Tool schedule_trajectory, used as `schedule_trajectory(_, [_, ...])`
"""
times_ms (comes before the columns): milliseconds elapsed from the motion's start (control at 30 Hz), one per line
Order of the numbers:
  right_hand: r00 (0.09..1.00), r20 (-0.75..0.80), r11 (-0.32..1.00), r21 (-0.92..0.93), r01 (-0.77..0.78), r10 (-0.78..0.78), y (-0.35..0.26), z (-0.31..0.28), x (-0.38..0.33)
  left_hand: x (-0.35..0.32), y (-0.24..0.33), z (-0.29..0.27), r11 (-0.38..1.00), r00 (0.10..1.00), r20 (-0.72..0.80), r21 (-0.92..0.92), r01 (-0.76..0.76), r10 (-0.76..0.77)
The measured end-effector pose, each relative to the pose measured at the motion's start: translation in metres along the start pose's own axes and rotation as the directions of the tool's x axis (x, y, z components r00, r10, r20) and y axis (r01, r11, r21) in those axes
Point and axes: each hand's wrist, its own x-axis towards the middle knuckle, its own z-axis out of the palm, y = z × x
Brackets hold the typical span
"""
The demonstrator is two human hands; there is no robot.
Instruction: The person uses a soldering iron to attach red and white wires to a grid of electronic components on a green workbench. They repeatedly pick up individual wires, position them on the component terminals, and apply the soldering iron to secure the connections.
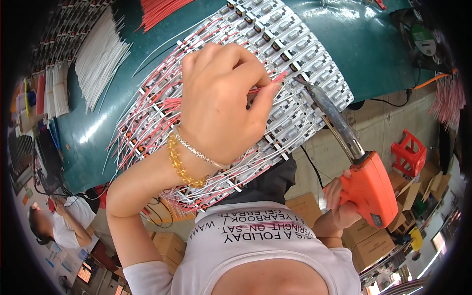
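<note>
My left hand (221,93), with a yellow bead bracelet and a silver one on its wrist, is closed in a pinch over the work. Between thumb and forefinger it grips a red wire (280,77), whose end points to the right. More red wires (169,104) show beside the palm. Wrapped round the orange handle of a soldering gun (371,189) is my right hand (339,204). The gun's dark tip hovers close to the wire end; contact cannot be made out. Below both lie rows of small silvery modules (297,37), many with red and white wires.
A bundle of white wires (98,59) and one of red wires (160,10) lie on the green table (371,29). At the far right stands a black fan (420,39). A red stool (409,151), cardboard boxes (371,248) and another person (71,221) are around the table.
</note>
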Motion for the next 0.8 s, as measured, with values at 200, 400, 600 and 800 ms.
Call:
schedule_trajectory(200, [1.0,-0.018,0.999,-0.038,-0.024,0.024,0.0,0.003,0.001,0.005,-0.001,0.0,1.0,0.999,0.049,-0.017,0.005,-0.004])
schedule_trajectory(400, [0.997,-0.047,0.974,-0.216,-0.076,0.067,0.009,-0.015,-0.013,0.004,-0.001,0.001,1.0,1.0,0.023,0.011,-0.018,0.018])
schedule_trajectory(600, [0.993,-0.115,0.993,-0.116,0.021,-0.035,0.014,-0.009,-0.013,0.005,0.001,0.005,0.996,0.998,-0.004,0.058,-0.063,0.064])
schedule_trajectory(800, [0.995,-0.083,0.996,-0.077,0.041,-0.048,0.013,-0.007,-0.008,0.005,-0.002,0.005,0.998,0.999,0.013,0.036,-0.05,0.05])
